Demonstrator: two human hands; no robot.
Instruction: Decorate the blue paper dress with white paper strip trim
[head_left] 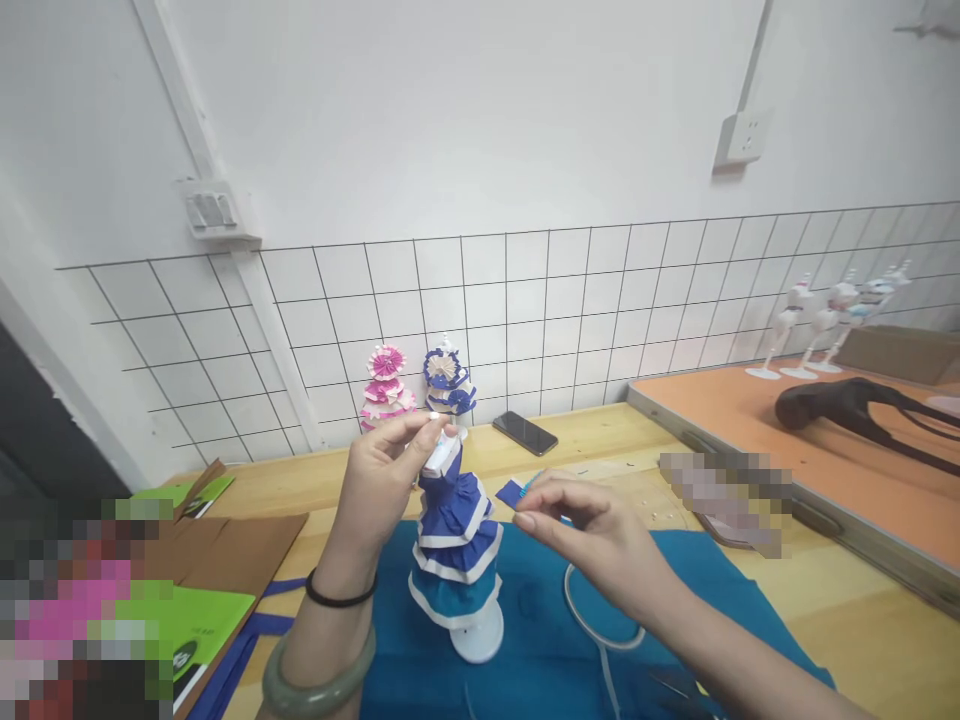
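My left hand [390, 470] pinches the top of a small dress-form mannequin [442, 456], its thumb and fingers around the white neck and shoulder part. The form leans a little on its round white base [480, 635]. It wears a tiered doll dress [454, 550] in blue and teal ruffles with white edging. To the right, my right hand [574, 515] has thumb and forefinger pressed together; whatever they hold is too small to make out. Just beyond those fingertips is a small blue fabric piece [510, 493] with a teal bit beside it.
Teal cloth [540, 670] covers the table in front, with a pale hoop [600, 635] on it. A phone [525, 432] and two more dressed forms, pink [386, 385] and blue-white [450, 385], stand behind. Green-and-brown packaging [195, 630] lies left; an orange board [720, 410] is right.
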